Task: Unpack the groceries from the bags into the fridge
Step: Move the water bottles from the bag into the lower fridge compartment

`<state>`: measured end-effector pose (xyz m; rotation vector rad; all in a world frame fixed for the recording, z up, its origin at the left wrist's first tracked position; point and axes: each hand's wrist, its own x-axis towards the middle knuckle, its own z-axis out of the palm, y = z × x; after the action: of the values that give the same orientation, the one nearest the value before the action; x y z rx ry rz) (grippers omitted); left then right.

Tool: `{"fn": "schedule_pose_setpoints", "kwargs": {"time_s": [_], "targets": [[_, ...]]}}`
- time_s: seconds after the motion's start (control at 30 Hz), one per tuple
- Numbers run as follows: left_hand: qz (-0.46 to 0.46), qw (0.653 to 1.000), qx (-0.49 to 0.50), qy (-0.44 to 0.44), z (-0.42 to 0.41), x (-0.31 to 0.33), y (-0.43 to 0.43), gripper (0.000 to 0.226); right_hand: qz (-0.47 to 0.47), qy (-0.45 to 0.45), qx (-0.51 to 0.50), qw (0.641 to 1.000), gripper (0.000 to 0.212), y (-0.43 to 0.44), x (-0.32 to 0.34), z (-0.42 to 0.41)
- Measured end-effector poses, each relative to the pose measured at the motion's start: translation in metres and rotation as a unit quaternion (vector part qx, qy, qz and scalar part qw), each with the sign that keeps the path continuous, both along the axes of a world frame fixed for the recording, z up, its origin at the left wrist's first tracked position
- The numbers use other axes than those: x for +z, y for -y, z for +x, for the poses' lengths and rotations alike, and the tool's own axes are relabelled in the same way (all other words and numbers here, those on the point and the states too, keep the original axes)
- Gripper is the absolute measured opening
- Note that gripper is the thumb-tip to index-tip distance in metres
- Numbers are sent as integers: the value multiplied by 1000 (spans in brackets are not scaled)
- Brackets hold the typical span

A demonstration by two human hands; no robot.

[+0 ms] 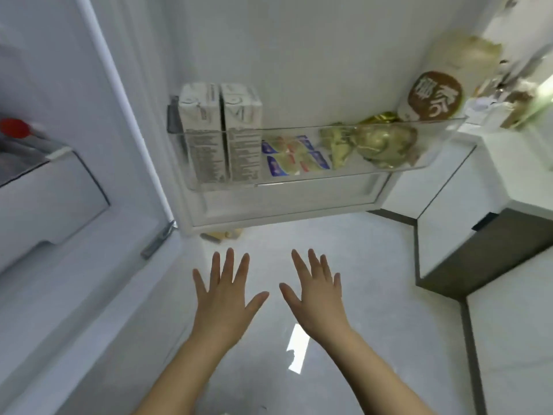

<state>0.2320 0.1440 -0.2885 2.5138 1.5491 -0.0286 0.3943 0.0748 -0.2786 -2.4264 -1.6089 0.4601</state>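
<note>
The fridge door [284, 55] stands open ahead of me. Its clear door shelf [314, 178] holds two upright grey cartons [221, 130], flat blue-and-yellow packets [294, 157] and a bag of green produce [374, 143]. A round pack with a brown label [435, 95] sits just above the shelf's right end. My left hand [224, 298] and my right hand [317, 295] are both held out flat over the floor below the door, fingers spread, holding nothing. No grocery bag is in view.
The fridge body [54, 205] is at my left, with a white drawer and a red-capped item [15, 127] inside. A white and dark cabinet [478, 235] stands at the right. A small yellow object [221, 235] lies on the floor under the door.
</note>
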Motion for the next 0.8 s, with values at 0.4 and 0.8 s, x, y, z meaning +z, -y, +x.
{"fn": "schedule_pose_setpoints", "kwargs": {"time_s": [0.4,0.8], "targets": [[-18,989,-144,6,180,10,139,82,5,-8,-233,972,68,175,6,133],[-30,952,-304,18,292,7,206,87,-6,-5,-409,913,69,273,-1,200]]}}
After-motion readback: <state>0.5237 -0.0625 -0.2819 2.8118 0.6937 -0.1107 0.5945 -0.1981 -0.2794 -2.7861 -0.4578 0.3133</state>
